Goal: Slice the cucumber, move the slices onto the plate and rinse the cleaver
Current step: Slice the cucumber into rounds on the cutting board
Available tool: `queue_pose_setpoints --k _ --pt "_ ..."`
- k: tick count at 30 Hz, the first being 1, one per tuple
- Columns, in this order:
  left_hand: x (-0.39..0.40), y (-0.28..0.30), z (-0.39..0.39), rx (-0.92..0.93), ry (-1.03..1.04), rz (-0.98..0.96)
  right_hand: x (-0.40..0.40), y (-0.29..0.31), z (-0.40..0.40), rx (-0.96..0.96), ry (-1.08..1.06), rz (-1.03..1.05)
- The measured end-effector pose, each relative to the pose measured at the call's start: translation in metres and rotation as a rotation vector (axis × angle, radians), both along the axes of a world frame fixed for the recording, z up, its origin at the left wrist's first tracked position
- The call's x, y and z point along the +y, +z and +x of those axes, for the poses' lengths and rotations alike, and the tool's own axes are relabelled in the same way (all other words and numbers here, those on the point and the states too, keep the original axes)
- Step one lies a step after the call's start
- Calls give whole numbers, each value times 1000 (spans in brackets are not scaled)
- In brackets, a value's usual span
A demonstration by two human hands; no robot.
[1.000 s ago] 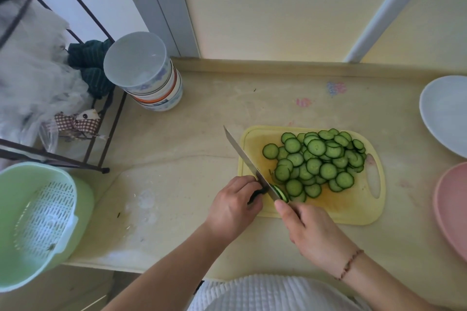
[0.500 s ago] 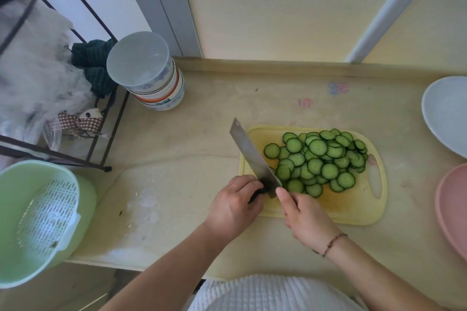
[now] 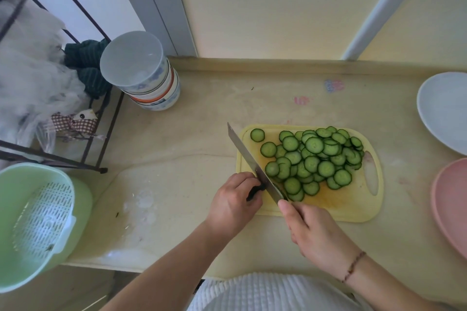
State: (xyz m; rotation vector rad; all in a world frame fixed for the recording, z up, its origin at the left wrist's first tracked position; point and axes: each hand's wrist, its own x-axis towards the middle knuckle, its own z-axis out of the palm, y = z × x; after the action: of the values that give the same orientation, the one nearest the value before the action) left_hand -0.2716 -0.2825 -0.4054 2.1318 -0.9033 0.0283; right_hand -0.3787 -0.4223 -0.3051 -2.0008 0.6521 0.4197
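Head view: I see the cream worktop (image 3: pixel 192 184) filling most of the frame, wall behind it. Green colander basket (image 3: pixel 38 222) hangs off the near-left edge, black wire rack (image 3: pixel 83 159) with plastic bags behind it. Stack of bowls (image 3: pixel 144 76) stands near the back left. White plate (image 3: pixel 444 111) sits at the right edge, pink plate (image 3: pixel 452 207) just in front of it, both cut off by the frame.

Yellow cutting board (image 3: pixel 348 207) lies centre-right on the worktop. Cucumber slices (image 3: pixel 313 159) cover its far half, overlapping in a loose pile, one slice apart at the far-left corner.

Left hand (image 3: pixel 233 203) is on the board's near-left corner, fingers curled round the dark cucumber end (image 3: pixel 255 190), grip clamped on it. Right hand (image 3: pixel 313 231) grips the cleaver (image 3: pixel 252 159) handle, grip closed round it, forefinger along the top. Blade runs diagonally, tip pointing far-left past the board edge, edge down between the stub and the slices.
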Motion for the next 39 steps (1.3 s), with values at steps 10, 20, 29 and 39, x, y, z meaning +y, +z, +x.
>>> queue_pose_setpoints --k 10,20,29,39 --pt "0 -2 1 -23 -89 7 2 -22 12 43 62 -74" --pt "1 4 -2 14 -27 -19 -16 -13 10 85 -66 76" --pt "-1 0 -4 18 23 -17 -3 0 0 36 13 42" --pt "2 -1 -3 16 -35 1 2 -27 23 26 84 -105"
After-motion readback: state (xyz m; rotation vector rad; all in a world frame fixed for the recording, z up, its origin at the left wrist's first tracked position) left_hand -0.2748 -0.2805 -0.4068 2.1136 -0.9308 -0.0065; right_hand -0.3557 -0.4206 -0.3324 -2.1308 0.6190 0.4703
